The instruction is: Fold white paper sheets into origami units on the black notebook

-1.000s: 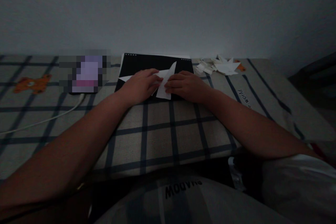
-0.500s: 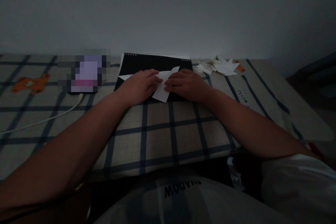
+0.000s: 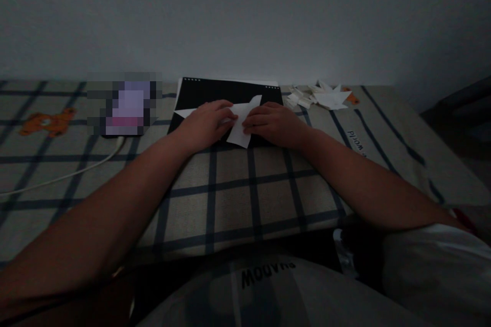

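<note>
At centre frame, our left hand (image 3: 209,122) and right hand (image 3: 276,123) hold one folded white paper (image 3: 240,135), both grips nearly closed.

Paper (image 3: 239,134) seemingly atop a pad (image 3: 224,91)

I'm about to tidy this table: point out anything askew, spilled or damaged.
The white paper pieces right of the black pad look messy: they lie in a loose, jagged heap. I see no spill. The phone is pixelated, so damage there can't be judged.
</note>
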The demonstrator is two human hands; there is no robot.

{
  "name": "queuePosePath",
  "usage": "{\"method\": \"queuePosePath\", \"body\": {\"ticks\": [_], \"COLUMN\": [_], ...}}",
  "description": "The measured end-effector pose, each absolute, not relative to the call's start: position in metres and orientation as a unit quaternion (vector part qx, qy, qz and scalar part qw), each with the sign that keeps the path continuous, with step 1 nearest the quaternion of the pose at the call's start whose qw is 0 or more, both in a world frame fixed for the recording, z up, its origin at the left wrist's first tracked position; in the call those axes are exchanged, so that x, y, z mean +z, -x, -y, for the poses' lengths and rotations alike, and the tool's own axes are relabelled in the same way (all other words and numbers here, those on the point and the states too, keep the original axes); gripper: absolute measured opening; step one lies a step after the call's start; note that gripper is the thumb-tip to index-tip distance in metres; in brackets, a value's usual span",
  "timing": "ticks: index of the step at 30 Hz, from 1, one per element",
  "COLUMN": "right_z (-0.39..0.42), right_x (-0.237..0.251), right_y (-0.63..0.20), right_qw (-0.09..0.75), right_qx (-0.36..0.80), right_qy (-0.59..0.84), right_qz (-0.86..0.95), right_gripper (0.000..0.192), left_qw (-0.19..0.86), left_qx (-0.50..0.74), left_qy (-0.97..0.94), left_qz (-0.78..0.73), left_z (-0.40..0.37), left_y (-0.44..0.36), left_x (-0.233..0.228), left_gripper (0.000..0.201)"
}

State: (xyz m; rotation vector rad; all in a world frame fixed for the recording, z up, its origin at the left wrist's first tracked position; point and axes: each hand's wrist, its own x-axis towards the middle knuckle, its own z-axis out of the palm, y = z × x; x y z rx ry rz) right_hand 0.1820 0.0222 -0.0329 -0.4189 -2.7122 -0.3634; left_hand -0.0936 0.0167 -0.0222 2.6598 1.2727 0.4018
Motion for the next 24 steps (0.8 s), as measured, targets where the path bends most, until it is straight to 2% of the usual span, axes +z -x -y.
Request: {"method": "queuePosePath", "body": {"ticks": [10, 17, 18, 21, 22, 24], "right_z": [-0.025, -0.024, -0.021, -0.013, -0.012, -0.01], "right_x": [-0.037, -0.033, -0.033, -0.03, -0.029, -0.028], "right_y": [-0.188, -0.186, -0.185, -0.183, -0.183, -0.183], "right_qw": [0.215, 0.193, 0.19, 0.157, 0.143, 0.126], "right_qx": [-0.13, -0.096, -0.083, -0.048, -0.04, -0.032], "right_qy": [0.168, 0.239, 0.243, 0.225, 0.219, 0.218], "right_qz": [0.953, 0.947, 0.948, 0.961, 0.964, 0.967], "right_gripper": [0.031, 0.036, 0.043, 0.089, 0.098, 0.099], "left_qw": [0.024, -0.037, -0.038, -0.034, -0.033, -0.034], "left_qx": [0.145, 0.089, 0.091, 0.106, 0.11, 0.115], "left_qy": [-0.888, -0.86, -0.857, -0.853, -0.853, -0.854], "left_qz": [-0.435, -0.501, -0.507, -0.511, -0.509, -0.506], "left_z": [-0.004, 0.007, 0.007, 0.007, 0.006, 0.006], "left_y": [0.088, 0.084, 0.084, 0.086, 0.086, 0.087], "left_x": [-0.017, -0.003, -0.002, -0.004, -0.005, -0.007], "left_gripper": [0.046, 0.042, 0.041, 0.04, 0.041, 0.042]}}
